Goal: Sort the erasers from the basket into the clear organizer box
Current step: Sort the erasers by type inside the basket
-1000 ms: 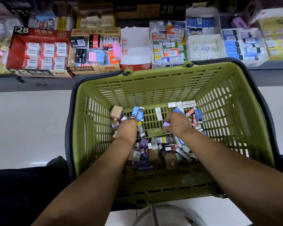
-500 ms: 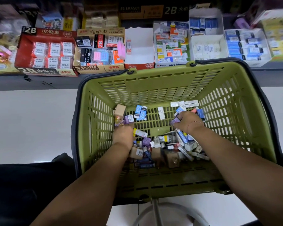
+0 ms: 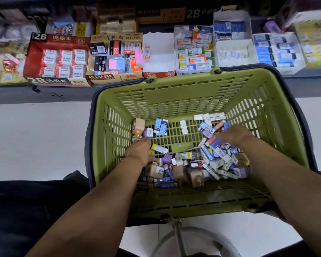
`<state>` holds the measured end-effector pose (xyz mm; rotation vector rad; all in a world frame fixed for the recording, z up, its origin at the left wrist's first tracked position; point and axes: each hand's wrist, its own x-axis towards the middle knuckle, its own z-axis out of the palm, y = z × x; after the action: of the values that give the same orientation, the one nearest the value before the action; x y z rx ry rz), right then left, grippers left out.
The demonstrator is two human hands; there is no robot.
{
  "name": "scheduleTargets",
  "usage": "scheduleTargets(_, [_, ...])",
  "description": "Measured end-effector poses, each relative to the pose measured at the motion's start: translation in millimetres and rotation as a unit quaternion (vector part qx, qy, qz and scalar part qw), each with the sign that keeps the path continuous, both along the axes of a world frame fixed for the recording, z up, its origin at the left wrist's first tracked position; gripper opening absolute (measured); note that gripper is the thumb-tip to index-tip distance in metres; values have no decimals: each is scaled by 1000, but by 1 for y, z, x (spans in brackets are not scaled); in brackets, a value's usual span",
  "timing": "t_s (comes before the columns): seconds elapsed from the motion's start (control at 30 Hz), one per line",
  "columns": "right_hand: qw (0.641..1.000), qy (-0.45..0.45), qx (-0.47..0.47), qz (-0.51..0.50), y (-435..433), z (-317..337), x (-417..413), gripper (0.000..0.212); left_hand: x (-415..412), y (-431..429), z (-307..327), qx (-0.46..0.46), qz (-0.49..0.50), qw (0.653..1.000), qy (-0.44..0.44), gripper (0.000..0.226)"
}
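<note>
Deep in the basket [image 3: 174,93], erasers [image 3: 217,154] underlie left grip [image 3: 140,149] and right grip [image 3: 233,134]; closure unclear.

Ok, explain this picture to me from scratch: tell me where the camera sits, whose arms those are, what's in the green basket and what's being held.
There is no machine here: the two bare arms belong to a person, and the single camera is worn on their head, looking forward and down. So the left hand appears on the left, the right hand on the right. Both reach into a green basket whose floor carries a heap of small packaged erasers, blue, white, purple and brown. The fingers of both hands are down among the packs, the right one blurred, so I cannot tell whether either grips one. Beyond the basket, a shelf holds more erasers in cardboard boxes, such as the red 2B box. I cannot make out a clear organizer box.
</note>
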<state>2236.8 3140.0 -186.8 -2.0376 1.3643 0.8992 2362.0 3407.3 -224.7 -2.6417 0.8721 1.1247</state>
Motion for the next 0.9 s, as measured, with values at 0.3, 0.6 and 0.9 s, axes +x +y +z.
scheduleTargets(0.3, [965, -124, -35, 230, 69, 9, 50, 25, 7, 3, 0, -38, 32, 999, -18, 28])
scheduleTargets(0.6, [957, -80, 62, 272, 146, -43, 76, 35, 8, 2, -7, -31, -11, 999, -36, 24])
scheduleTargets(0.9, [971, -51, -3, 233, 139, -56, 66, 35, 8, -3, -10, -75, 81, 994, -24, 35])
